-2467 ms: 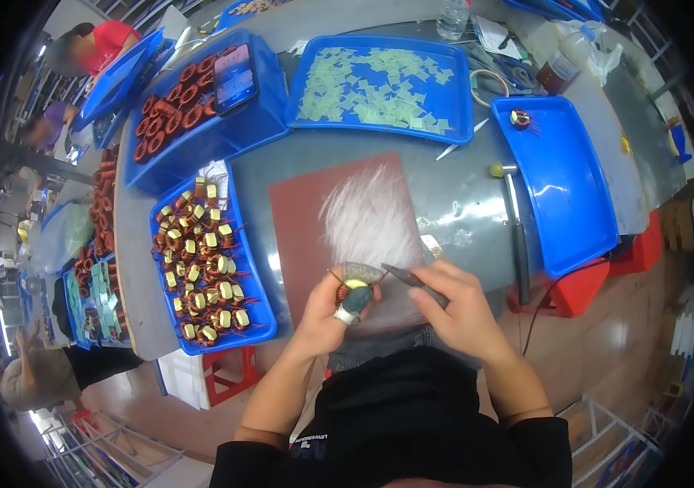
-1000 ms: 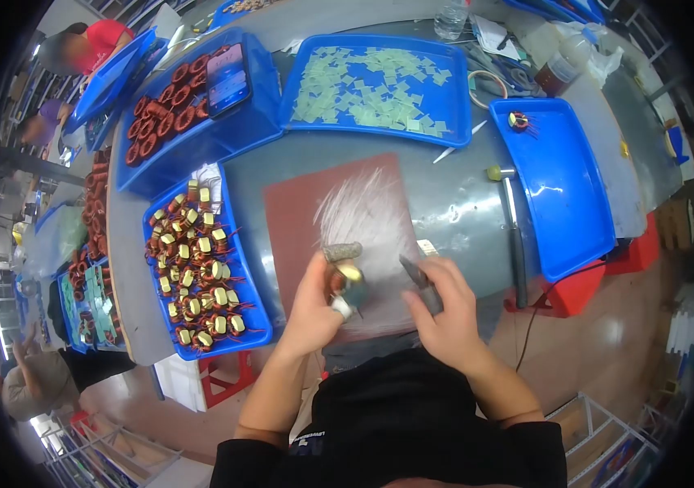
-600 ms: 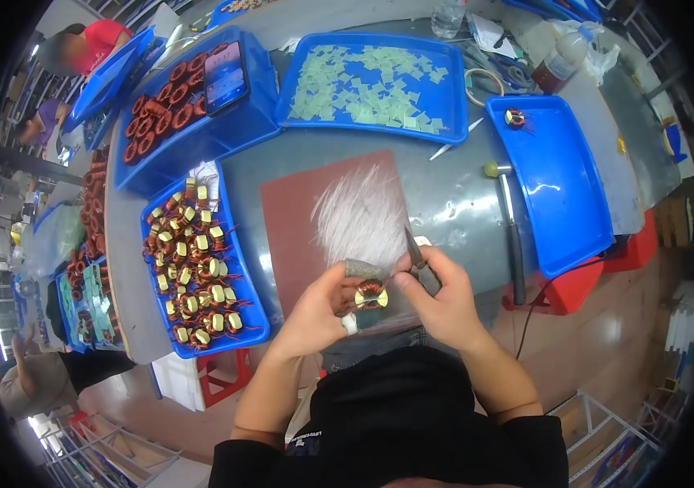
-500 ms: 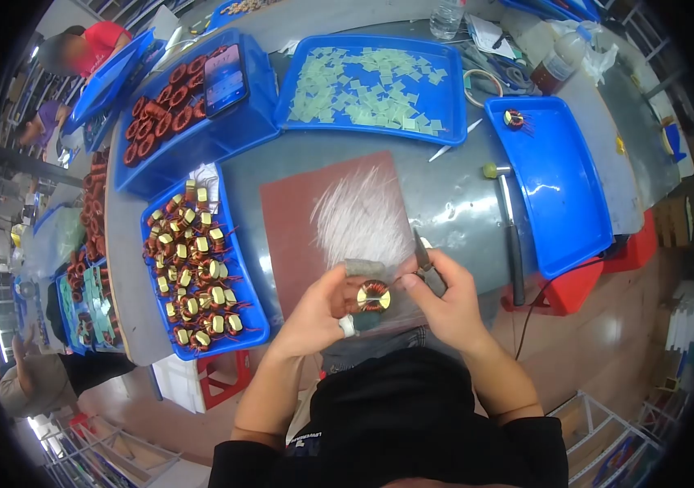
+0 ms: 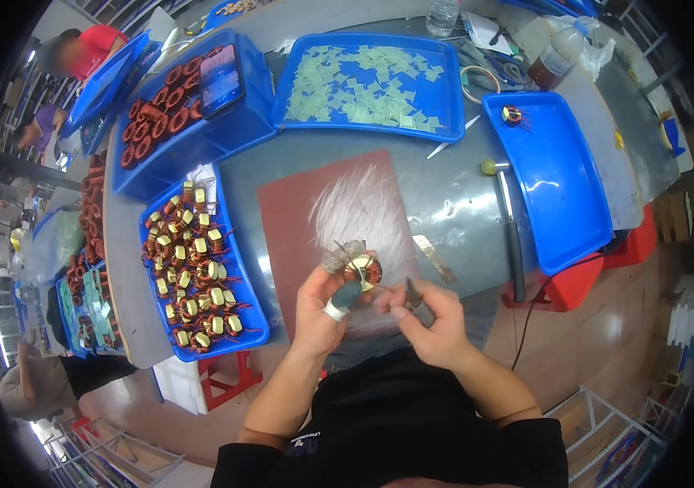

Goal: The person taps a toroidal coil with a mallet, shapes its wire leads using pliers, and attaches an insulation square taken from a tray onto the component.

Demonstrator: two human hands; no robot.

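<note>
My left hand holds a toroidal coil wound in copper-red wire, with yellow tape across it. Grey coverings wrap two of its fingers, and a white band circles the thumb. Close by on the right, my right hand is closed around a dark pointed tool whose kind I cannot make out; its tip points up and away from me. The right fingertips are near the coil's lower right side, where a thin wire lead seems to run. Beneath both hands lies a reddish-brown mat with many pale scratches.
A blue tray of taped coils stands left, below a blue bin of bare coils with a phone on it. Pale green squares fill the back tray. A hammer and another blue tray are right.
My left hand has raised the coil slightly up and left and turned it. My right hand has shifted a little down, uncovering a flat metal strip on the table.
</note>
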